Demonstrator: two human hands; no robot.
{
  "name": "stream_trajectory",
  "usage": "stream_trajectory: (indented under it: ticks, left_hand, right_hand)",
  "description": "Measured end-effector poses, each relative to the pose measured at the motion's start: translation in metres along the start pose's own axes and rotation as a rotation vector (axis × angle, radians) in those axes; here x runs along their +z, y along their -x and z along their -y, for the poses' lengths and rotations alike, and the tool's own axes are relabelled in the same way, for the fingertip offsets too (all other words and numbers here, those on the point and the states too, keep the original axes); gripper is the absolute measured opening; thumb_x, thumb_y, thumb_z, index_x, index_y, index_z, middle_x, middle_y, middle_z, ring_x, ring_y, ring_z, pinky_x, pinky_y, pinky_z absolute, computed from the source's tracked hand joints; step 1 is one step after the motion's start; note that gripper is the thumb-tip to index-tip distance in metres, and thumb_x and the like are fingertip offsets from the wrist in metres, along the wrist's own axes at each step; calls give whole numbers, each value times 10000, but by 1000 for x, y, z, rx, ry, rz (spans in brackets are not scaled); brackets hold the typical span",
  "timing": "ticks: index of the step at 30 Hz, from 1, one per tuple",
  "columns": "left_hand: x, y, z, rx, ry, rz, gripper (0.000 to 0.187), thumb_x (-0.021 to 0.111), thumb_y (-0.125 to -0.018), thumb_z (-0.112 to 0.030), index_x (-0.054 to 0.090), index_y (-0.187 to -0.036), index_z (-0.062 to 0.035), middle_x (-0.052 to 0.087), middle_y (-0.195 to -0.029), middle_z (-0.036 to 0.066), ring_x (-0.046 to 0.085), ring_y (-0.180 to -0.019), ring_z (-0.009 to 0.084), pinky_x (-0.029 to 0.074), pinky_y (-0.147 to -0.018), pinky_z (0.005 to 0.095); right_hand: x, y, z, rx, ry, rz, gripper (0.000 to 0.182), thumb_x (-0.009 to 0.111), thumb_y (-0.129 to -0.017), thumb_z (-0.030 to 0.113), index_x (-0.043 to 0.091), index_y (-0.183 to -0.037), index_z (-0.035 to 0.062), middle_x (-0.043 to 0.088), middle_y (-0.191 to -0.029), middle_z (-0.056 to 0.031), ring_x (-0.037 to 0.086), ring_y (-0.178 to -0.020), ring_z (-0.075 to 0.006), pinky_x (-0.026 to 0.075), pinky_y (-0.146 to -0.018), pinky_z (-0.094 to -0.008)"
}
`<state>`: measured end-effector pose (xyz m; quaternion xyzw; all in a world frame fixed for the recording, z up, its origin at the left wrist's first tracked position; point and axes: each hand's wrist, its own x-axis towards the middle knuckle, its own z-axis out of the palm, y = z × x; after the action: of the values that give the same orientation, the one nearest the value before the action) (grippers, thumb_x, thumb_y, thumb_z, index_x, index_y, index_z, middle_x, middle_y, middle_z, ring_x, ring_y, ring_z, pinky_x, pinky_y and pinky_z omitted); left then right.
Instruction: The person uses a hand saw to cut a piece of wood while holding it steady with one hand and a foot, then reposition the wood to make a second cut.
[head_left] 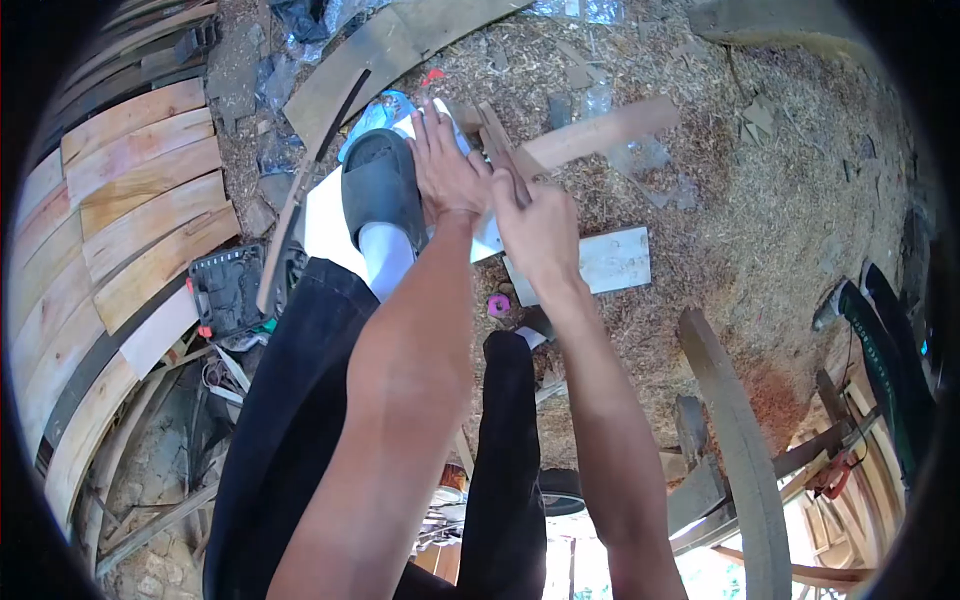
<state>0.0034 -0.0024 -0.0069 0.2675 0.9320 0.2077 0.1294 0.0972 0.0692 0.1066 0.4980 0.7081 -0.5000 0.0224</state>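
My left hand (447, 170) lies flat with fingers stretched out, pressed on a white board (335, 220) right beside a dark slipper (383, 185) worn over a white sock. The slipper stands on that same board. My right hand (538, 230) is closed round a brown wooden handle-like piece (508, 170), close to the left fingertips; its full shape is hidden by the fingers. A long light-brown strip (610, 132), slightly blurred, reaches from near the right hand toward the right. Below that hand, a pale rectangular board (615, 265) lies on the ground.
Curved planks (150, 200) are stacked at left, near an open black tool case (228, 292). A pink ring (499, 305) lies between my legs. At right stand a person's legs (880, 350); a thick timber (735, 440) lies nearer. Wood chips cover the ground.
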Motion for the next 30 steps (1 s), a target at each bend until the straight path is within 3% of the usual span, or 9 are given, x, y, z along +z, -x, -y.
stream_trajectory:
  ticks: [3, 5, 7, 14, 18, 23, 25, 28, 30]
  left_hand:
    - [1, -3, -1, 12, -50, -39, 660, 520, -717, -166, 419, -1318, 86, 220, -1556, 207, 126, -1465, 384, 135, -1174, 539]
    - [2, -3, -4, 12, -37, -52, 658, 509, -717, -165, 421, -1317, 89, 226, -1552, 213, 131, -1464, 386, 136, -1173, 540]
    - [0, -4, -3, 21, -30, -66, 648, 482, -715, -167, 431, -1303, 100, 236, -1543, 228, 142, -1461, 391, 142, -1170, 546]
    - [0, -5, -2, 3, -33, -44, 650, 484, -709, -169, 433, -1300, 98, 197, -1567, 198, 128, -1465, 389, 149, -1166, 550]
    - [0, -6, 1, -8, -40, -16, 655, 501, -721, -177, 421, -1318, 83, 182, -1575, 193, 120, -1468, 385, 143, -1169, 546]
    - [-3, 1, 0, -20, -20, 0, 652, 531, -747, -175, 405, -1338, 69, 170, -1580, 190, 105, -1472, 376, 132, -1174, 539]
    - [-2, -4, -2, -11, -25, -11, 649, 515, -742, -162, 410, -1336, 76, 170, -1580, 192, 104, -1472, 378, 125, -1175, 541]
    - [-2, -5, -1, 1, -36, -20, 654, 493, -727, -161, 416, -1329, 85, 179, -1576, 195, 105, -1472, 379, 123, -1174, 543]
    - [-1, -5, -2, -12, -18, -31, 659, 488, -723, -164, 416, -1329, 85, 183, -1575, 195, 108, -1471, 379, 124, -1173, 542]
  right_hand:
    - [-30, 38, 4, 98, -22, 87, 395, 582, -906, 352, 689, -791, -10, 627, -671, -237, 639, -637, -423, 514, -642, -473]
    - [-52, 85, -1, -2, -46, 11, 432, 572, -951, 293, 621, -711, -62, 480, -492, -129, 463, -461, -127, 403, -486, -357]
    - [-74, 126, 2, 63, -76, 24, 416, 575, -955, 267, 617, -681, -43, 430, -484, -56, 411, -474, -70, 347, -453, -307]
    - [-69, 108, -6, 107, -73, 26, 429, 580, -948, 238, 544, -610, -23, 391, -485, -9, 369, -498, -55, 301, -447, -315]
    - [0, -1, -4, -26, 14, 1, 514, 528, -945, 364, 576, -698, -84, 525, -535, -200, 509, -448, -258, 409, -510, -417]
    - [9, -14, 4, -64, -12, -60, 549, 523, -942, 407, 584, -706, -86, 520, -546, -208, 530, -486, -284, 426, -542, -418]
    - [-36, 28, 28, 250, -24, 195, 442, 528, -940, 384, 690, -808, -6, 620, -605, -205, 664, -627, -379, 516, -600, -433]
    - [-77, 114, 4, 140, 119, 150, 358, 567, -934, 317, 699, -913, -16, 563, -531, -171, 612, -478, -307, 466, -510, -388]
    - [-100, 154, 14, 203, -68, 80, 484, 574, -957, 311, 518, -585, 6, 359, -470, 2, 353, -466, -62, 270, -429, -319]
